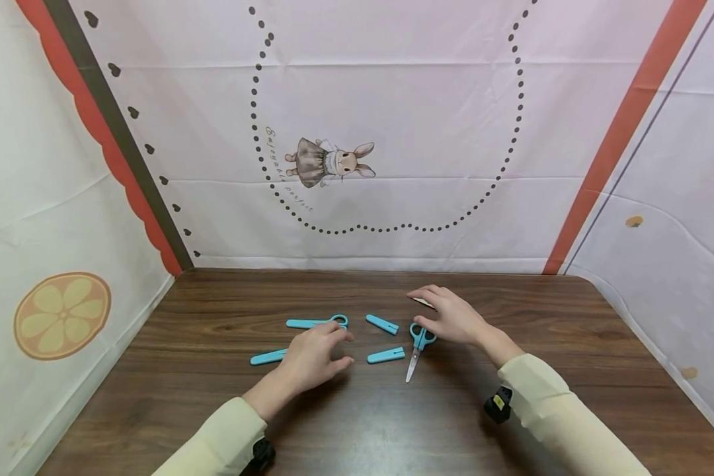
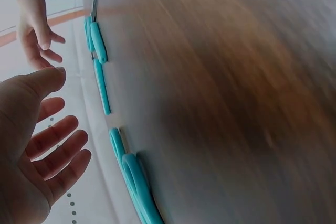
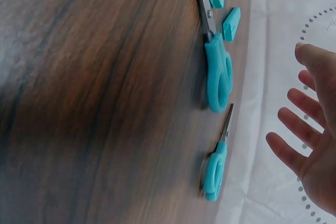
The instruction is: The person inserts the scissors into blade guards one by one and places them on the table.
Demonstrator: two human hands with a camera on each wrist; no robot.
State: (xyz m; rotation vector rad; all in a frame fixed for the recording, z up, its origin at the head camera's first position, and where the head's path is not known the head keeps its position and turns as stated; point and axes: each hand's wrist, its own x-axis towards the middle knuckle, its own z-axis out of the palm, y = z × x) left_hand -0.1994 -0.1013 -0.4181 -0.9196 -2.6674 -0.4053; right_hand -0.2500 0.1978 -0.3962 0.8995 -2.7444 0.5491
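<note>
"Two hands, the left hand [image 1: 312,357] and the right hand [image 1: 458,320], hover above the brown table [image 1: 357,423]!"

"Anything in the fingers?"

"Nothing! Both sets are loosely bent and spread, clear of the tabletop."

"And the scissors?"

"Bare scissors [image 1: 419,342] lie just off the right hand at eight o'clock, blades aimed at seven! At ten, second scissors [image 3: 221,152] poke a blade past the fingers; the right wrist view catches their blue handles."

"Over on the left?"

"Covered scissors [image 1: 307,324] lie at twelve o'clock from the left hand, and a blue strip [image 1: 268,357] juts out at nine, its other end hidden behind the hand!"

"Between the hands?"

"Two slotted pieces: the upper cover [image 1: 383,324] at two o'clock from the left hand, the lower cover [image 1: 386,356] at three, lying apart. And at twelve, beyond the table, a pale cloth [image 1: 428,132]!"
</note>
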